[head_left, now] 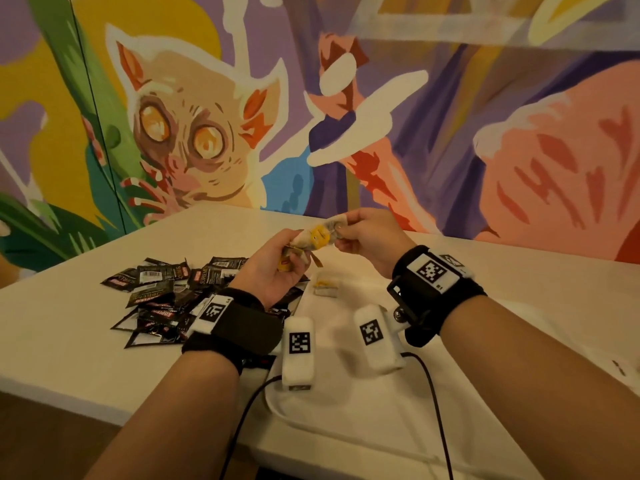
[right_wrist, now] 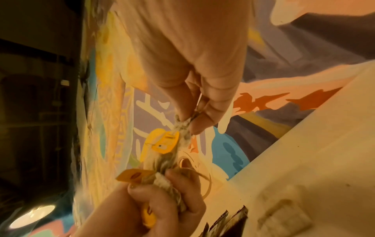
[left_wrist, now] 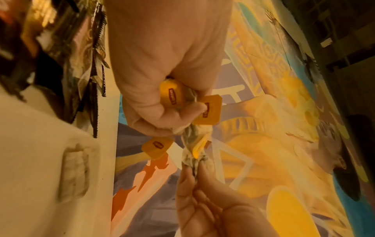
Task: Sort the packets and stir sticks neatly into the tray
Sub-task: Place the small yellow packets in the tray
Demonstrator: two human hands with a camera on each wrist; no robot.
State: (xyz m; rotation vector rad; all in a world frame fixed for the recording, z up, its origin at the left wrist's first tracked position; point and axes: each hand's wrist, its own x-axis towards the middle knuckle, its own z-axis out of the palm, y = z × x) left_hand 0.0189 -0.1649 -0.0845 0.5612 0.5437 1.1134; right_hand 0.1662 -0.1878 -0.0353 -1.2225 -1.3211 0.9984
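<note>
Both hands are raised above the table with a bunch of tea bags [head_left: 317, 237] carrying yellow tags [left_wrist: 209, 112] stretched between them. My left hand [head_left: 291, 261] grips the bunch's lower end in a fist [left_wrist: 162, 104]. My right hand [head_left: 344, 232] pinches the upper end of one bag [right_wrist: 183, 128] between thumb and fingertips. A pile of black packets [head_left: 173, 296] lies on the table to the left. A small stack of tea bags [head_left: 325, 287] sits under the hands, on the white tray [head_left: 277, 407]. No stir sticks are visible.
The white table [head_left: 86, 341] ends at a painted mural wall [head_left: 450, 133] behind. Cables [head_left: 433, 393] run from the wrist cameras across the tray toward me. The black packets [right_wrist: 227, 224] and the stacked bags [right_wrist: 284, 218] lie below the hands.
</note>
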